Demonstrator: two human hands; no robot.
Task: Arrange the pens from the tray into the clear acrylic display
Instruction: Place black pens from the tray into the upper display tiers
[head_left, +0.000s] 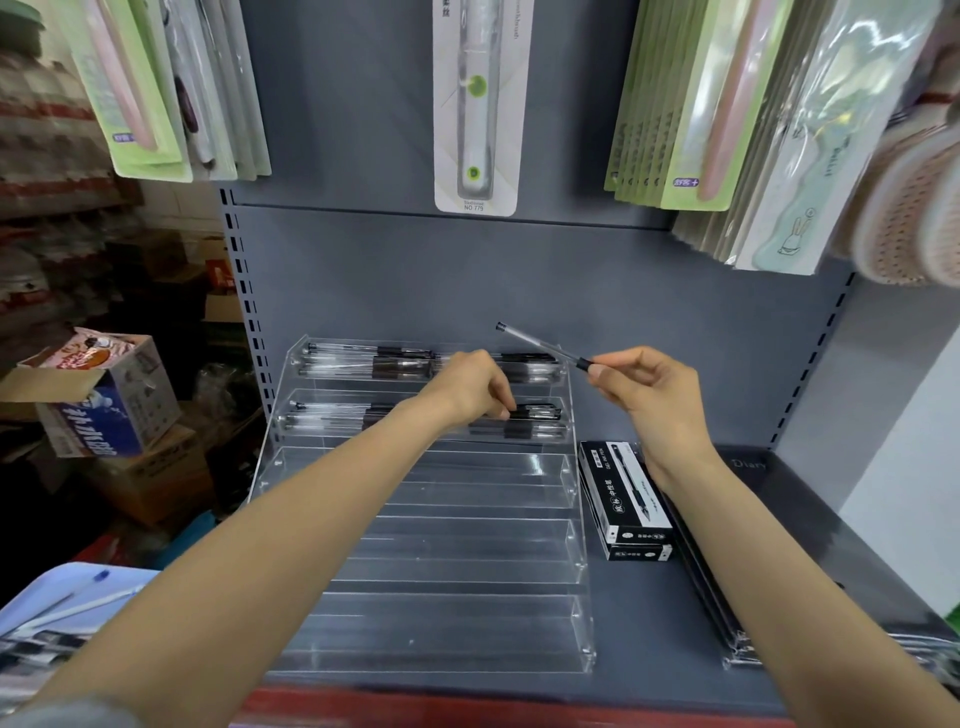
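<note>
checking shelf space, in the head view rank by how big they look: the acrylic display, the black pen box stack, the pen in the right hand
1. acrylic display
2. black pen box stack
3. pen pinched in the right hand, clearly slimmest

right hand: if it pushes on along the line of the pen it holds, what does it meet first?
Judging by one view: the right hand pinches a pen aimed up and left. Its tip hangs above the top tier of the acrylic display; past that, the grey back panel looks first. Depth is unclear.
</note>
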